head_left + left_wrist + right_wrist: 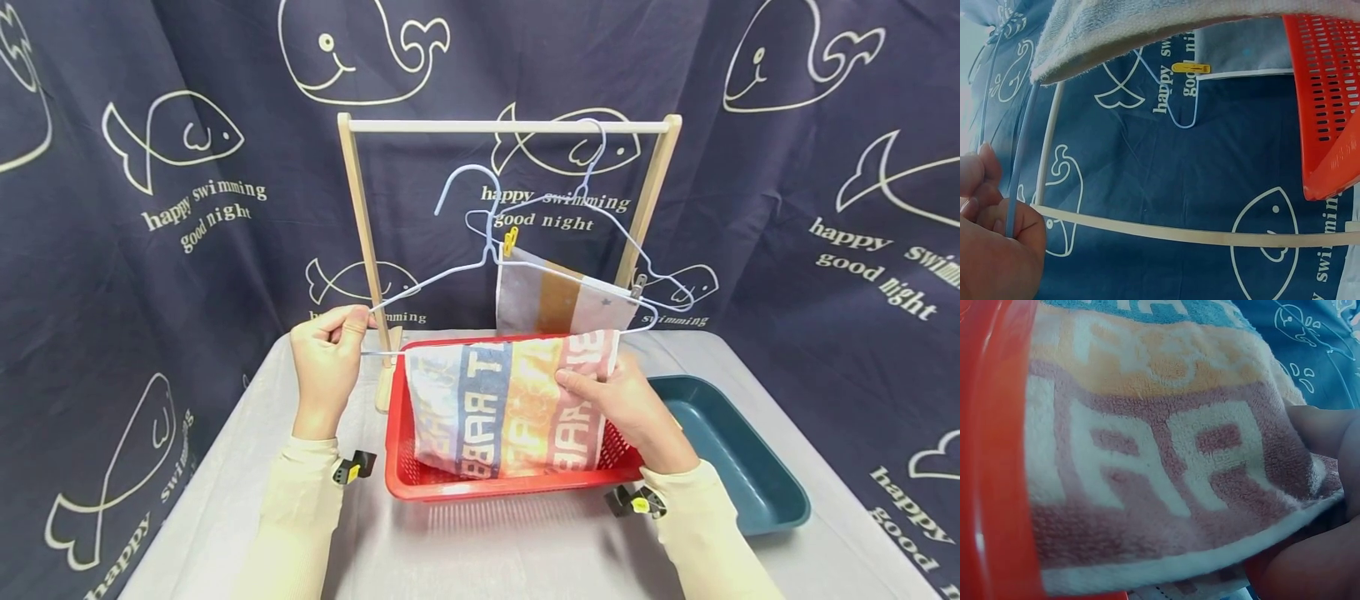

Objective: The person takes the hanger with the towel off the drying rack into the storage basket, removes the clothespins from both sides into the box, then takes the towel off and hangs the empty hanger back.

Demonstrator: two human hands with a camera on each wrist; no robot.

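My left hand [327,360] grips the left end of a light blue hanger [442,275], whose hook points up in the head view. A striped towel [483,408] with white letters hangs folded over the hanger's lower bar, its lower part inside the red basket [510,486]. With thumb and fingers my right hand [637,404] pinches the towel near its right edge; the fingers behind the cloth are hidden. Up close in the right wrist view, the thumb [1325,428] lies on the towel's pink stripe. The left wrist view has the bar running from the left fist to the cloth.
Behind stands a wooden rack [510,127]. A second blue hanger [600,158] on its rail carries a grey, white and brown cloth [558,300], held by a yellow clip [511,242] and a grey clip [638,287]. A teal tray [750,467] sits right of the basket.
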